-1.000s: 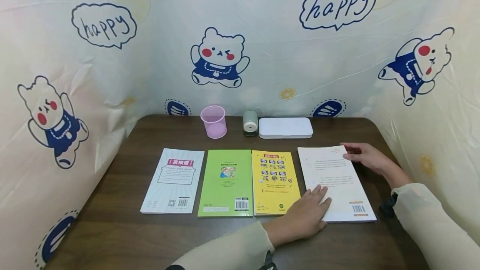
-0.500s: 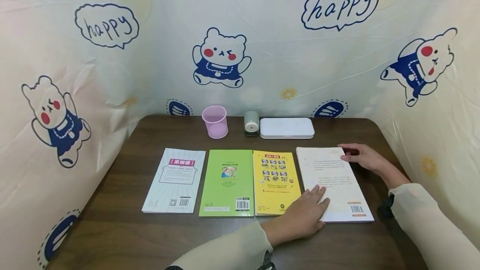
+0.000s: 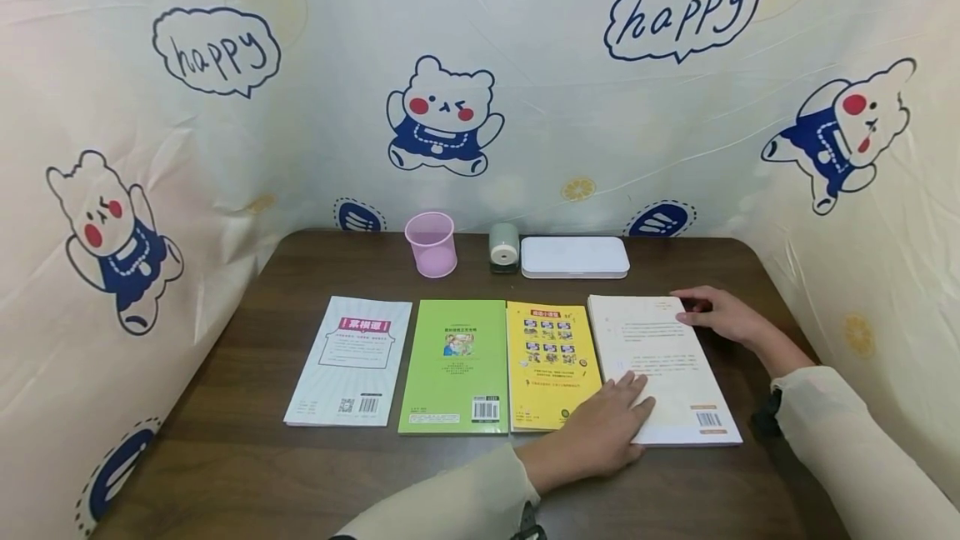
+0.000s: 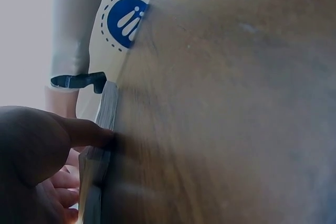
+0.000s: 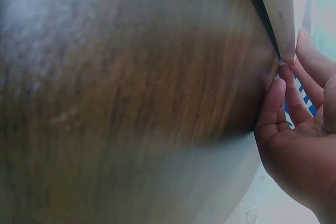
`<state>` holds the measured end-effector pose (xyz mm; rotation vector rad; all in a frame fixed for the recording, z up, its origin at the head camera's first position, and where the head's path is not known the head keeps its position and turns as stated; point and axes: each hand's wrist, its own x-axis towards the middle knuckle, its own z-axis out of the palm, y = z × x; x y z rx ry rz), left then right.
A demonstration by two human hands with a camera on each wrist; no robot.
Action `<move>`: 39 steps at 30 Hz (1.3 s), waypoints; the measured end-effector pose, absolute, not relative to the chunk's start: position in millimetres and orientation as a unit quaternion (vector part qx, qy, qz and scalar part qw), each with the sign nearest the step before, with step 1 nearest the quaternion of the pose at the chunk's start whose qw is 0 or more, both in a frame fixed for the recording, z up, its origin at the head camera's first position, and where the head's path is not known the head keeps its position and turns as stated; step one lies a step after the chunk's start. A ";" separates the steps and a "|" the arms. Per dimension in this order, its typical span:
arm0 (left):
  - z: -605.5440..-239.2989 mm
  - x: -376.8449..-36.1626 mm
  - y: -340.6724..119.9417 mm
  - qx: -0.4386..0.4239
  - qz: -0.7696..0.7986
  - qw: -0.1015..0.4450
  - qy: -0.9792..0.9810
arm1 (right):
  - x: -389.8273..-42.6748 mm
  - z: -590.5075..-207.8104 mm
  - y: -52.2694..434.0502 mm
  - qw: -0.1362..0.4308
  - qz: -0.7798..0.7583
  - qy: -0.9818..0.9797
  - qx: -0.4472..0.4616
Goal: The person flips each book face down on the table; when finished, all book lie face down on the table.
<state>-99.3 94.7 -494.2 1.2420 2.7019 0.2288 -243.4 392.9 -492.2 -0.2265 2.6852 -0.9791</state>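
Observation:
Four books lie in a row, back covers up: light blue [image 3: 348, 373], green [image 3: 453, 382], yellow [image 3: 551, 373] and white [image 3: 667, 365]. My left hand [image 3: 600, 432] rests with extended fingers across the lower left part of the white book, near the yellow book's corner. Its thumb touches the book's front edge in the left wrist view. My right hand [image 3: 723, 315] pinches the white book's top right corner, the thumb on the cover. In the right wrist view the fingers [image 5: 273, 103] curl by the book's spine [image 5: 278, 14]. The white and yellow books are nearly touching.
Along the back of the dark wooden table [image 3: 225, 457] stand a pink cup [image 3: 432, 248], a small green and black device [image 3: 504, 248] and a white flat case [image 3: 575, 257]. A printed cloth [image 3: 315, 107] surrounds the table at the back and sides.
The white book has slid a little left toward the yellow one, with both hands moving along with it. The other books stay in place; the view shifts slightly.

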 end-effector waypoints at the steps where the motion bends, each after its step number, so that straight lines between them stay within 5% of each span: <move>1: -494.3 -99.5 94.2 0.415 0.078 0.080 0.903 | -243.7 -492.1 392.6 0.136 -0.338 0.928 -0.079; 28: -489.6 -99.3 83.6 0.431 0.066 0.097 0.895 | -242.0 -487.9 386.8 0.147 -0.323 0.931 -0.085; 39: -481.5 -106.9 53.0 0.430 0.103 0.082 0.893 | -231.8 -482.2 368.4 0.083 -0.242 0.962 -0.098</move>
